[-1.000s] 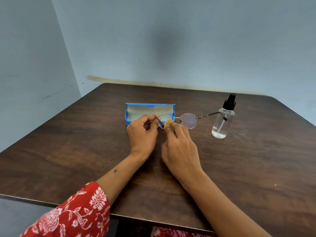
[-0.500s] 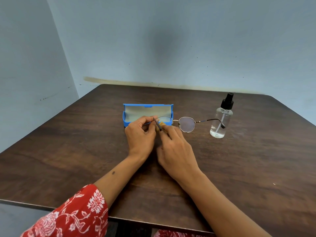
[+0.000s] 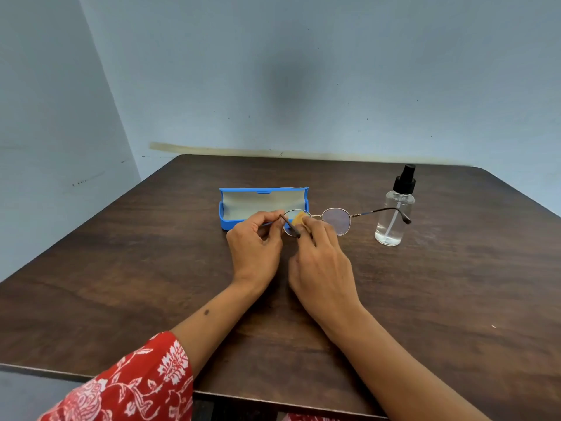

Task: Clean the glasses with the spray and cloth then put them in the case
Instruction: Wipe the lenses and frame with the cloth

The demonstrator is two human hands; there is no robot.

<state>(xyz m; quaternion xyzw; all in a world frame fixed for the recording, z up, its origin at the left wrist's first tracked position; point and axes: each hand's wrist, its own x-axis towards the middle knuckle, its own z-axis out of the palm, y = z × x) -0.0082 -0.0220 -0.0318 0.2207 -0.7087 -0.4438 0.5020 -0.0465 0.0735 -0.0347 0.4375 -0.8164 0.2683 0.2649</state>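
Red floral sleeve (image 3: 130, 387) at the near-left edge of the dark wooden counter (image 3: 121, 268), forearm reaching in toward the middle. Farther back, left of centre, an open blue case (image 3: 230, 221) with pale lining, lid standing up toward the far edge. Just in front of its right end, left hand (image 3: 255, 241) with fingers curled, pinching the thin left temple arm of the glasses (image 3: 337, 220). Glasses held up off the counter, lenses side by side, round metal frame, left lens overlapping the case's right end in view. Yellow cloth (image 3: 298, 218) pressed against the left lens, mostly hidden by fingers. Right hand (image 3: 321, 262) directly beside the left, fingers bent and gripping that cloth at the lens. Right temple arm stretched out rightward, its curved tip crossing in front of the spray bottle (image 3: 394, 214). Bottle upright toward the far-right part of the counter, clear body, black pump top, some liquid inside.
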